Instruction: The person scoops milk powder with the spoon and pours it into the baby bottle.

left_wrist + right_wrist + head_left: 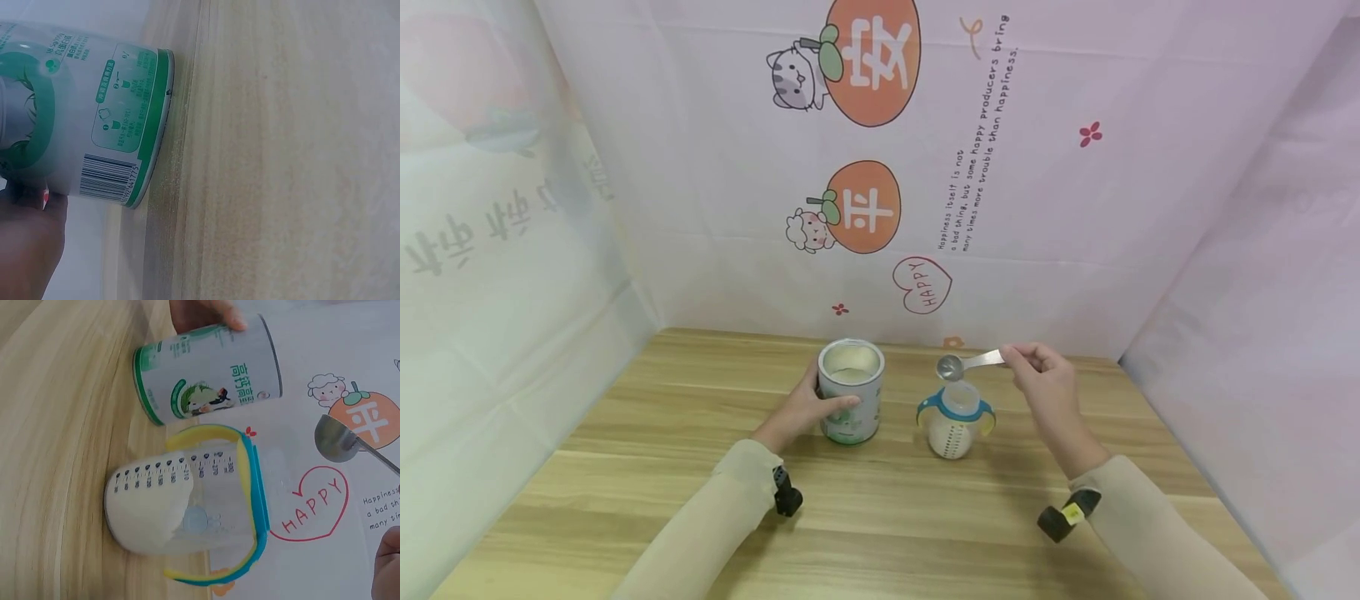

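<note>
My left hand (808,410) grips the side of a white and green milk powder can (852,412), which stands lidless on the table with pale powder inside. In the left wrist view the can (81,112) shows a barcode near its green base. My right hand (1047,387) pinches the handle of a metal measuring spoon (951,367), its bowl held above the mouth of a baby bottle (951,437). The bottle has blue and yellow handles and no cap. In the right wrist view, white contents fill much of the bottle (153,500); the spoon's bowl (336,439) hangs apart from it.
The wood-grain table (880,533) is enclosed by printed fabric walls (1037,208) at the back and both sides. A little spilled powder (165,184) lies on the table beside the can's base. Small black cameras sit on both wrists.
</note>
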`<control>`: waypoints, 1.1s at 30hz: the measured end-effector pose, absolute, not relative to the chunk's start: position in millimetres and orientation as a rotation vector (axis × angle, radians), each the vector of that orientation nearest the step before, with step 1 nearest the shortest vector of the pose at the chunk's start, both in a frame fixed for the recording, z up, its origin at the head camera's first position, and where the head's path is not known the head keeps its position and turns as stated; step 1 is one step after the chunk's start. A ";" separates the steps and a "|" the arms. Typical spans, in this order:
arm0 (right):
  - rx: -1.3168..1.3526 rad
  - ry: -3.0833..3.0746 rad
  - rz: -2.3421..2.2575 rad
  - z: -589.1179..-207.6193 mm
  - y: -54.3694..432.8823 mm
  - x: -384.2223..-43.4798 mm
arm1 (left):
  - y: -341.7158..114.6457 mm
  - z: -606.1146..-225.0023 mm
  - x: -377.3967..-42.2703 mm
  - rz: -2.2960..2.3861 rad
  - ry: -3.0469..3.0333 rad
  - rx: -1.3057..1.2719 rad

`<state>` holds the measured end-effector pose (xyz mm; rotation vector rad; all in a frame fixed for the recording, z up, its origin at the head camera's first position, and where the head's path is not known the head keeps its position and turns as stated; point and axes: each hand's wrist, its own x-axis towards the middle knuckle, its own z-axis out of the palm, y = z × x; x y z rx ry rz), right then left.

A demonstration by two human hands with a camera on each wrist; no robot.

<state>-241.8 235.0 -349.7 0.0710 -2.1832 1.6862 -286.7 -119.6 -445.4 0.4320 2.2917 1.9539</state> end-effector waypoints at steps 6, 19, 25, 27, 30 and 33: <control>0.100 -2.089 1.818 -344.9 223.9 -247.0 | -121.0 -448.4 -289.4 1.954 2.289 0.458; 0.176 -2.157 1.777 -331.1 190.0 -251.0 | -121.2 -447.5 -287.6 1.949 2.283 0.506; 0.247 -2.139 1.778 -328.9 172.1 -256.8 | -120.8 -449.3 -289.3 1.963 2.284 0.519; 0.267 -2.136 1.786 -329.2 167.3 -259.5 | -120.6 -449.2 -289.4 1.959 2.289 0.511; 0.302 -2.129 1.816 -329.6 160.2 -264.0 | -120.5 -448.3 -288.7 1.951 2.292 0.494; 0.323 -2.116 1.848 -329.9 152.6 -268.6 | -120.3 -447.2 -288.4 1.948 2.291 0.489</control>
